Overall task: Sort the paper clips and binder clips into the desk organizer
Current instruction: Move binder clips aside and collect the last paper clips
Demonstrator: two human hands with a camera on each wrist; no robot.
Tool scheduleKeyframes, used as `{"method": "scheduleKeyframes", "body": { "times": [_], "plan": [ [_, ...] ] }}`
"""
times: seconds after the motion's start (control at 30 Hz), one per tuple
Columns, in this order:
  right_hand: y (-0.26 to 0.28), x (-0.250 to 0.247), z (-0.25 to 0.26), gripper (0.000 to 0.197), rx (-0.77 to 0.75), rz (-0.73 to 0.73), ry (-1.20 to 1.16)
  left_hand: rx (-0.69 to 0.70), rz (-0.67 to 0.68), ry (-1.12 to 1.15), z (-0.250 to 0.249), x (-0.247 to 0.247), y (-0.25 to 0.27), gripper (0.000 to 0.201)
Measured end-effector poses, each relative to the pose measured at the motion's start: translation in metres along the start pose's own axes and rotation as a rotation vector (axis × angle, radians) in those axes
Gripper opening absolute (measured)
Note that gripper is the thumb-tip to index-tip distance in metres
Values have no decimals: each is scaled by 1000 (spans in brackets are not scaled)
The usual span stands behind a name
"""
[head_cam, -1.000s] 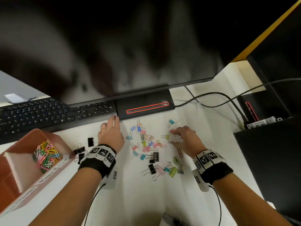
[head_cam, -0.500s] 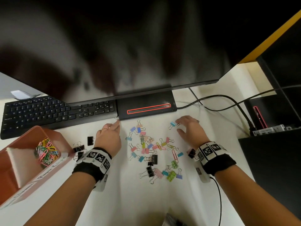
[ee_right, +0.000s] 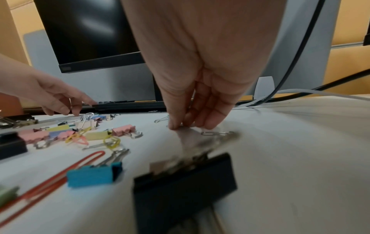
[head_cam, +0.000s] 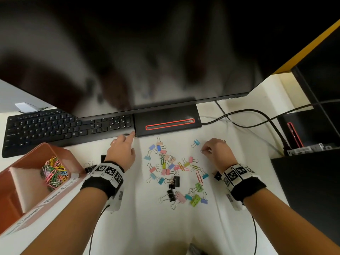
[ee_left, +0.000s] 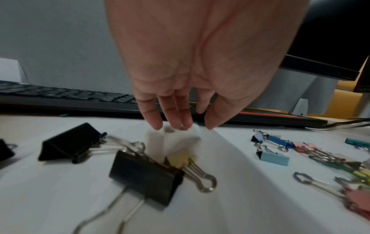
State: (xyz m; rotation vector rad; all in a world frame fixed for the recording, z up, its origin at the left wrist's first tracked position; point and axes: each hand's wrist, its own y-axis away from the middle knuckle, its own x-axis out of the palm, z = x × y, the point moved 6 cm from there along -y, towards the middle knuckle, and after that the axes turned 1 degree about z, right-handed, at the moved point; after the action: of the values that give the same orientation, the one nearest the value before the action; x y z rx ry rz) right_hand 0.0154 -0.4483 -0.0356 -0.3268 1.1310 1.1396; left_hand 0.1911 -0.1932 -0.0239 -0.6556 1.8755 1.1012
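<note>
left hand [head_cam: 121, 153] – fingers loose, holding nothing | right hand [head_cam: 218, 150] – pinching silver paper clip [head_cam: 202, 151]

Even indoor light; foreground blurred, edges warped.

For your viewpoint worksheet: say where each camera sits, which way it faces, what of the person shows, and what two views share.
Head: above the desk, facing down at the clip pile, organizer and keyboard; both forearms and hands show.
Left wrist: low, facing along the left hand toward the keyboard.
Right wrist: low, facing along the right hand toward the monitor.
Shared: head and right wrist both show the long red paper clip.
</note>
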Motion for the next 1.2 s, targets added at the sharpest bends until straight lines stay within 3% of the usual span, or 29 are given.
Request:
{"method": "scheduleKeyframes", "body": {
  "times": [0.27,0.4,0.6,0.73,0.87,1.03,1.2],
  "plan": [
    [-3,1,3,12,63,84,-4,73,-3,-126,10,5,-3,55],
    [1,0,4,11,88,88,-25,46,24,-140,10,4,-7,53],
    [9,7,8,11,98,182,10,104,18,-163,-2,5,-11,22],
    [22,0,17,7,-16,115,-30,105,28,-169,-7,10,-12,10],
    [39,1,32,5,-157,208,-73,80,-6,-58,-9,6,-13,14],
    [48,16,51,7,-226,267,-1,46,115,-48,-9,7,-15,12],
    [41,43,77,14,-286,164,164,57,32,95,-28,5,15,14]
  ]
}}
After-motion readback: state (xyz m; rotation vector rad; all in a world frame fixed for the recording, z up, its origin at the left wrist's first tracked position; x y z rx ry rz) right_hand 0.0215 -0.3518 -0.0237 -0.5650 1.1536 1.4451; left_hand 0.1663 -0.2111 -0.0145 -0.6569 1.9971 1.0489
